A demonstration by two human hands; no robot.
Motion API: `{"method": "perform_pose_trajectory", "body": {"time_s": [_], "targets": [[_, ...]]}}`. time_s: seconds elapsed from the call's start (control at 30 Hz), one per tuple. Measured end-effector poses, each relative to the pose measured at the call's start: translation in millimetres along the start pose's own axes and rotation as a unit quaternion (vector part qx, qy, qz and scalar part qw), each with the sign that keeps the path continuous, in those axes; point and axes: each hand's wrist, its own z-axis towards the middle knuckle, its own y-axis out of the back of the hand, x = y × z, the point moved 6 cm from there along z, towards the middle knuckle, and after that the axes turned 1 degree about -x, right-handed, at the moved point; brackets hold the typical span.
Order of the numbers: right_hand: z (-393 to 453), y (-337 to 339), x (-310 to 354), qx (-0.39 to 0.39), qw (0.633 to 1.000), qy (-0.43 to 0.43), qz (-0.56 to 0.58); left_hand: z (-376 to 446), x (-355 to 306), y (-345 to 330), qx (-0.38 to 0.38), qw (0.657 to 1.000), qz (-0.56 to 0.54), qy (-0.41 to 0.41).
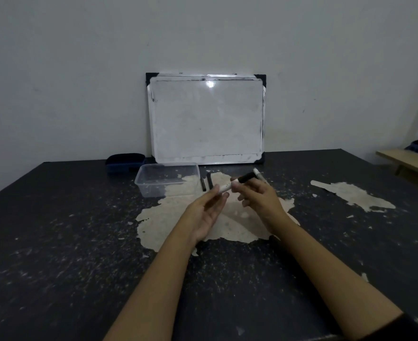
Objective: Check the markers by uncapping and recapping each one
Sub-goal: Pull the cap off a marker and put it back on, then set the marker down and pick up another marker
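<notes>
- A dark, worn surface (55,242) with pale bare patches is set against a grey wall; a whiteboard (206,119) is leaned there.
- A marker (236,183) is held above it, long axis slanting up-right, black cap farthest.
- The barrel is pinched by the left hand (206,212), the cap by the right hand (259,200).

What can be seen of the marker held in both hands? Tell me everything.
The marker has a white barrel with faint print and a black cap, plastic by its look. It is held above the table, tilted, cap end up and to the right. The left hand pinches the white barrel end; the right hand has its grip on the cap. Whether the cap is fully seated cannot be told.
</notes>
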Motion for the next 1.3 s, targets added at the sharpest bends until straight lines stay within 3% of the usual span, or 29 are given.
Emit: {"method": "perform_pose_trajectory", "body": {"time_s": [0.17, 0.3, 0.4, 0.63, 0.8, 0.97, 1.17, 1.3], "targets": [[-3, 10, 23, -0.105, 0.982, 0.146, -0.054, 0, 7, -2, -0.008, 0.998, -0.031, 0.049], [-3, 2, 30, -0.069, 0.955, 0.198, -0.209, -3, 12, 1, -0.015, 0.993, -0.067, 0.099], [-4, 2, 34, -0.091, 0.953, 0.213, -0.197, -5, 14, -2, 0.009, 0.991, -0.059, 0.118], [8, 29, 13, -0.185, 0.977, 0.08, -0.07, -12, 10, -6, 0.06, 0.988, 0.079, 0.12], [21, 34, -2, -0.19, 0.98, -0.056, 0.026, -23, 8, -7, 0.083, 0.974, 0.137, 0.163], [32, 28, -4, -0.193, 0.958, -0.107, 0.185, -19, -3, 3, 0.023, 0.982, 0.133, 0.135], [40, 19, 3, -0.203, 0.946, -0.109, 0.227, -19, -22, 19, -0.013, 0.985, 0.135, 0.107], [43, 0, 5, -0.183, 0.91, -0.154, 0.338, -16, -36, 24, -0.034, 0.991, 0.114, 0.06]]}}
